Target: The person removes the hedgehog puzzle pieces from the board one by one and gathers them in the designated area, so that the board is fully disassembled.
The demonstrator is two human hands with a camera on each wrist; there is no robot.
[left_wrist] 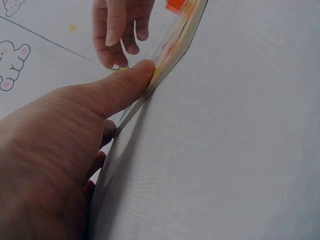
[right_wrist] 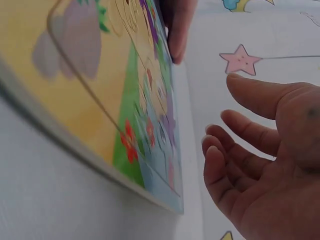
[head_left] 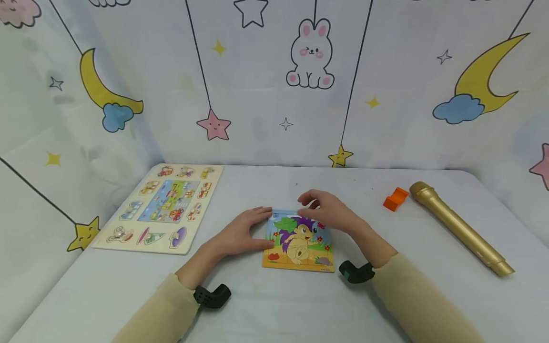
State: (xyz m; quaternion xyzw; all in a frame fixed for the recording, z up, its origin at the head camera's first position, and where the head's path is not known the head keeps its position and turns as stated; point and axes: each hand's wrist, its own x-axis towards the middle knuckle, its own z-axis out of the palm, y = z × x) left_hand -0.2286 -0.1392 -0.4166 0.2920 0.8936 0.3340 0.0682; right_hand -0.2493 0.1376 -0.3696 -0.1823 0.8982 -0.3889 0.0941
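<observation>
A square hedgehog jigsaw puzzle (head_left: 300, 243), with its picture filled in, lies flat on the white table. My left hand (head_left: 240, 233) is at its left side: the thumb touches the edge, and the straight fingers reach the upper-left corner. In the left wrist view the thumb (left_wrist: 125, 85) rests on the board's rim. Above the puzzle's upper-right part hovers my right hand (head_left: 328, 209), its fingers loosely bent. The right wrist view shows those fingers (right_wrist: 220, 170) apart from the board, with nothing between them.
To the left lies a large wooden peg puzzle board (head_left: 195, 233) with several pictured pieces. At the right are a small orange block (head_left: 395, 199) and a gold microphone (head_left: 461, 228). A patterned curtain (head_left: 257, 71) hangs behind the table.
</observation>
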